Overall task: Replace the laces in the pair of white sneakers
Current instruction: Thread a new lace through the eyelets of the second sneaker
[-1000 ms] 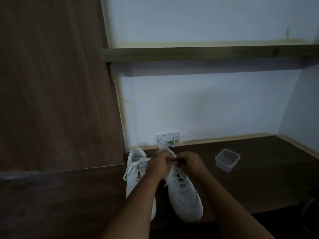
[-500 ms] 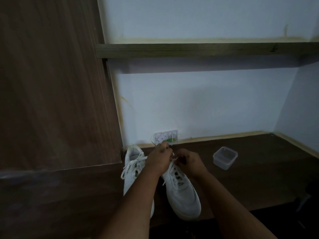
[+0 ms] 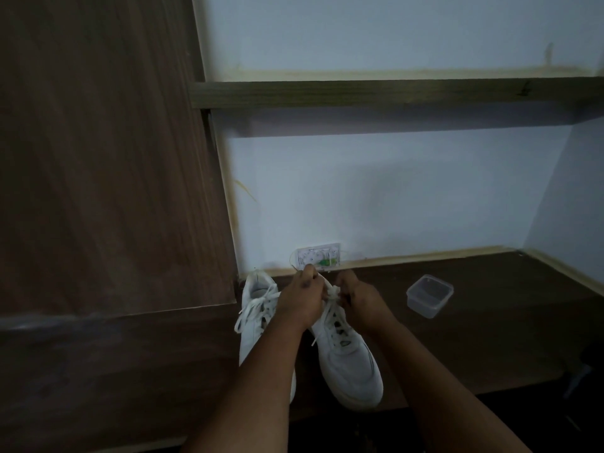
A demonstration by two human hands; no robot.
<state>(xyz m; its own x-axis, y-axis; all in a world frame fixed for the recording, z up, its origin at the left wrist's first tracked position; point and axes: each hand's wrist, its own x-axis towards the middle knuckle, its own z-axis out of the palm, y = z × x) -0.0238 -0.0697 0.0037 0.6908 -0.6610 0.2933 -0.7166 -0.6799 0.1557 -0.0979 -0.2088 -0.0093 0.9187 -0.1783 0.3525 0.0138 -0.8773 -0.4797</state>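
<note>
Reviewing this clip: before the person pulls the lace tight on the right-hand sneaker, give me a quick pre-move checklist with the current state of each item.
1. Both hands on the lace: ok. The left hand and right hand each pinch the white lace at the top of the right sneaker.
2. Lace threaded through all eyelets: cannot tell; too dim.
3. Right sneaker sits flat on the dark wooden surface: ok.
4. Left sneaker finished: not ok; its lace ends hang loose.
5. Clear plastic container out of the way: ok, apart to the right.
</note>
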